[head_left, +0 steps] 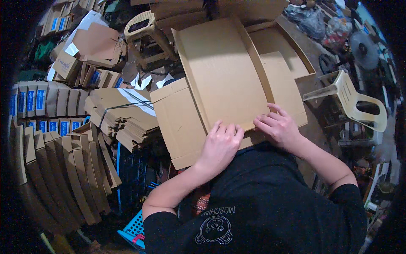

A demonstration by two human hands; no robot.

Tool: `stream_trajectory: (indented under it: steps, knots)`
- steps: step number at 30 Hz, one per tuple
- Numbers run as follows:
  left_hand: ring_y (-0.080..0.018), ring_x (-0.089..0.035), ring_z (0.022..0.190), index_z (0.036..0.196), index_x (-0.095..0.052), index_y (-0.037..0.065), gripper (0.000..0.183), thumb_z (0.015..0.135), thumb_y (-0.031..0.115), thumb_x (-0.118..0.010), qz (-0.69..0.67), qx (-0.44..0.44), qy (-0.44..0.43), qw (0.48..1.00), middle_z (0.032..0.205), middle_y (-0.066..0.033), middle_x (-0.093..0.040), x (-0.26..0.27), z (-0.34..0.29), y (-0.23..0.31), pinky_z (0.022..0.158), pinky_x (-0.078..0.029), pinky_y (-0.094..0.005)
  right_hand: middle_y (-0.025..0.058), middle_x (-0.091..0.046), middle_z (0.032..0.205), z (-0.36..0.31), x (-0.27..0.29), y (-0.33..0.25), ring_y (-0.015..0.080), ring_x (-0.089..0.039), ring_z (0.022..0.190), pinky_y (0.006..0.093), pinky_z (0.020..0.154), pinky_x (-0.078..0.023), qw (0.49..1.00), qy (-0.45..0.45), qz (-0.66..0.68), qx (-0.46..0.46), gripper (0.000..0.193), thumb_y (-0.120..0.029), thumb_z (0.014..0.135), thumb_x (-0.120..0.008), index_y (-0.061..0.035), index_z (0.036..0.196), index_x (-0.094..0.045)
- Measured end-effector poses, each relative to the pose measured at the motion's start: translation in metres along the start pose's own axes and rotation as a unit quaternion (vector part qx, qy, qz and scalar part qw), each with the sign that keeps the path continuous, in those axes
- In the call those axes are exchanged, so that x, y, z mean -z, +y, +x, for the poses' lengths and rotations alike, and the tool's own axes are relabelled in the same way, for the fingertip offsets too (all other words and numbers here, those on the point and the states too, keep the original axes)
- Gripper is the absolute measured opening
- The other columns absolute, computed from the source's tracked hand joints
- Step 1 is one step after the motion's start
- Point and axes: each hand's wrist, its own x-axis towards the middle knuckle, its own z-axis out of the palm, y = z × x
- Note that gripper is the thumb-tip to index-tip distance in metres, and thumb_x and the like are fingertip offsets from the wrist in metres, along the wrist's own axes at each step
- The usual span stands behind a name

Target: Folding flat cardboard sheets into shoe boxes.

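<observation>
Left hand [223,143] and right hand [278,128] curl over cardboard tray [224,72] at near wall [248,126], pinch unclear; side walls [259,63] stand, near one apparently unfinished.

Cardboard tray [224,72] on flat cardboard [177,122] | tied stack [113,99] left | stool [148,30] behind, left | chair [349,95] right

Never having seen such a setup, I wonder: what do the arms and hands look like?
The left hand and right hand are bare and ungloved. Short black sleeves leave both forearms uncovered; a studded bear marks the shirt.
</observation>
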Motion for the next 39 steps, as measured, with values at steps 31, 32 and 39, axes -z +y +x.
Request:
stream_trajectory:
  steps: [31,32,39]
  knots:
    - [-0.03,-0.067,0.11,0.104,-0.069,0.009,0.038,0.093,0.044,-0.077,-0.051,-0.022,-0.081,0.995,0.099,-0.011,-0.066,0.03,0.006,-0.037,0.118,-0.04,-0.0566,0.0041,-0.065,0.103,-0.006,0.024,0.045,0.024,-0.064,0.116,0.052,0.118,-0.043,0.995,-0.081,0.043,0.042,0.027,-0.021,0.086,-0.073,-0.0151,0.111,-0.075]
    - [-0.0303,-0.064,0.121,0.11,-0.07,0.009,0.042,0.092,0.047,-0.079,-0.084,-0.025,-0.129,0.988,0.106,-0.0115,-0.067,0.033,0.006,-0.038,0.127,-0.031,-0.0603,0.0042,-0.066,0.103,-0.005,0.033,0.053,0.0257,-0.061,0.121,0.0517,0.121,-0.04,0.992,-0.076,0.097,0.021,0.026,-0.017,0.086,-0.072,-0.0146,0.111,-0.08]
    - [-0.0291,-0.055,0.139,0.133,-0.068,0.012,0.057,0.089,0.046,-0.081,-0.07,-0.047,-0.032,0.996,0.135,-0.0093,-0.064,0.019,0.009,-0.047,0.129,-0.021,-0.0684,-0.0053,-0.077,0.115,-0.006,0.091,0.104,0.0236,-0.054,0.142,0.0497,0.128,-0.032,0.972,-0.201,0.092,-0.078,0.013,-0.013,0.075,-0.082,-0.0193,0.085,-0.086]
